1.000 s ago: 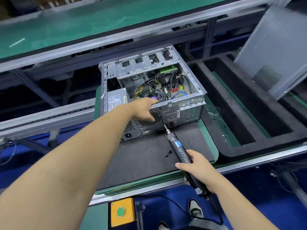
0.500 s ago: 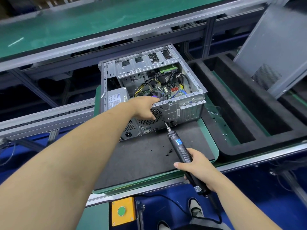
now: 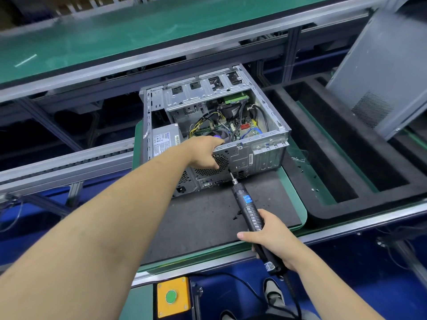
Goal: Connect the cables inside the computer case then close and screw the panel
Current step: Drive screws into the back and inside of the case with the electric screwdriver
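An open silver computer case (image 3: 265,155) lies on its side on a dark mat (image 3: 208,215), its rear face toward me. Cables, a fan and the motherboard (image 3: 245,128) show inside. My left hand (image 3: 205,152) grips the case's near top edge above the rear fan grille, fingers curled over the rim. My right hand (image 3: 270,236) holds a black electric screwdriver (image 3: 248,209), whose bit tip sits against the rear face just below the grille. The grey side panel (image 3: 383,70) leans upright at the far right, off the case.
The mat rests on a green-edged pallet (image 3: 298,204) on the conveyor. A black foam tray (image 3: 346,158) with deep slots lies to the right, a few small screws beside it. A yellow box with a green button (image 3: 172,296) sits below the near rail. The screwdriver's cord trails down.
The screwdriver has advanced up and forward, its bit going from short of the case to touching the rear face. My left hand has stayed on the case edge.
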